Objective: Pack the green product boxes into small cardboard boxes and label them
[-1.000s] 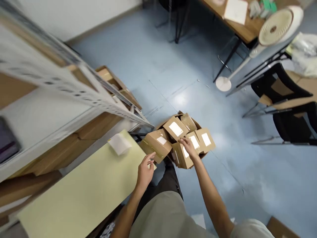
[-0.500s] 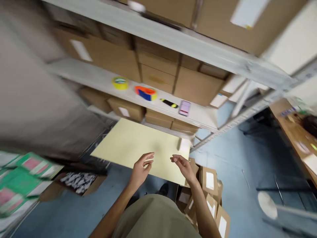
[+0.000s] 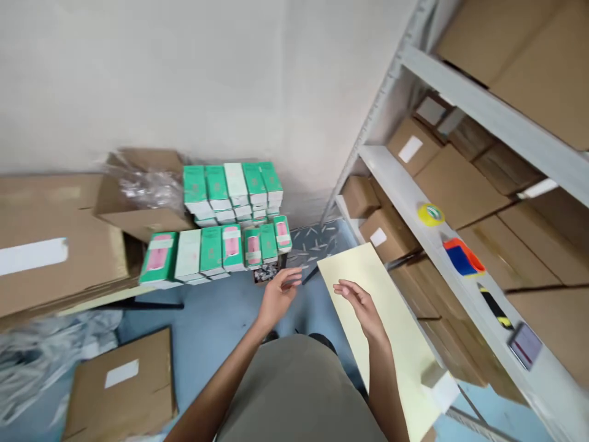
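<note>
My left hand (image 3: 278,297) is held in the air with fingers apart and slightly curled, holding nothing. It is nearest to the stacked green-and-white boxes (image 3: 211,250), some with pink panels, standing in two rows ahead and to the left. Fingers loosely bent and also empty, my right hand (image 3: 362,306) hovers over the pale yellow tabletop (image 3: 384,325). A small white box (image 3: 445,390) rests at the near right end of that top.
On the shelf (image 3: 396,178) at right lie yellow tape (image 3: 431,214), an orange-and-blue roll (image 3: 461,257), a black-and-yellow cutter (image 3: 496,307) and a phone (image 3: 525,346). Cartons fill the rack. An opened carton (image 3: 142,221) holds clear plastic. Another carton (image 3: 122,383) lies on the floor.
My view has swung left, so the rack and yellow tabletop now appear at the right and the green boxes have come into full view. Both hands stay raised and empty.
</note>
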`<state>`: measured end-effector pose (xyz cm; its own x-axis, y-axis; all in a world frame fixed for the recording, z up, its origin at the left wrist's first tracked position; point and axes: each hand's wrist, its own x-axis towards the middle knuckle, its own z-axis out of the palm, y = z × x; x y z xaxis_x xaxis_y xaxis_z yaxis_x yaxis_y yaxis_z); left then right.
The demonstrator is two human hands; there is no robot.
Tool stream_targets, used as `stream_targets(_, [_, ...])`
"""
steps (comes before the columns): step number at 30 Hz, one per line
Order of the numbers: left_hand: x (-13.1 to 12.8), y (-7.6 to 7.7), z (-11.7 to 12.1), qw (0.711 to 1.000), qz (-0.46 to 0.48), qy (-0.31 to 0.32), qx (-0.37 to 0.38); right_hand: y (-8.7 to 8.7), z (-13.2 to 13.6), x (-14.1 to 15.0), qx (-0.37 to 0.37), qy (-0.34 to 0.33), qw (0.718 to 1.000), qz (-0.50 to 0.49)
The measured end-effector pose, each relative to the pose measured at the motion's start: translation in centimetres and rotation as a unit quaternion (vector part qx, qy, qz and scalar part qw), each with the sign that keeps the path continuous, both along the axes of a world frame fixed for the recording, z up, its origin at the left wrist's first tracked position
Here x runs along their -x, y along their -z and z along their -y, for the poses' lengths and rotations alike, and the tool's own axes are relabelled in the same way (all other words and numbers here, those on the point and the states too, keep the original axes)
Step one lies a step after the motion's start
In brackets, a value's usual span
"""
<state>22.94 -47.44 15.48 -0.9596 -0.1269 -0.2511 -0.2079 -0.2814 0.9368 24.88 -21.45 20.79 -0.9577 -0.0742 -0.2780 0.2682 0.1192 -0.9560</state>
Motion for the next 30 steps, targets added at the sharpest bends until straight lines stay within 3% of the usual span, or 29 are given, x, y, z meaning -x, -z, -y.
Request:
stream_targets(5, [2.3,1.6,7.6,0.995,0.030,-0.095,0.020,0.1,7.3,7.6,0.001,-0.130,0.991,0.026])
stream_targets(8, [3.2,3.8,10.0,0.980,0.099,-0.167,-0.043,1.7,11.1,11.8,0.004,-0.208,0.978,0.027])
stream_targets(10, [3.8,5.4,11.0,0.947,0.178,-0.235,-0.130,3.6,13.8,14.6,-0.008,-0.259,0.966,0.013])
stream_targets(14, [4.8,7.8,12.8,0.841,0.303,-0.354,-0.276,7.9,20.3,19.9,-0.095,-0.363,0.926,-0.036])
stream_targets(17, [5.7,8.6,14.1,0.781,0.334,-0.409,-0.333,10.6,26.2,23.7,-0.189,-0.439,0.875,-0.084])
stream_targets(20, [6.9,8.8,15.0,0.744,0.350,-0.442,-0.358,12.9,31.9,27.1,-0.292,-0.472,0.823,-0.120])
stream_targets(25, [8.4,8.7,15.8,0.730,0.354,-0.442,-0.383,16.6,38.0,31.1,-0.317,-0.483,0.807,-0.121])
stream_targets(30, [8.2,8.4,16.1,0.732,0.347,-0.437,-0.391,19.0,39.7,32.5,-0.260,-0.515,0.803,-0.152])
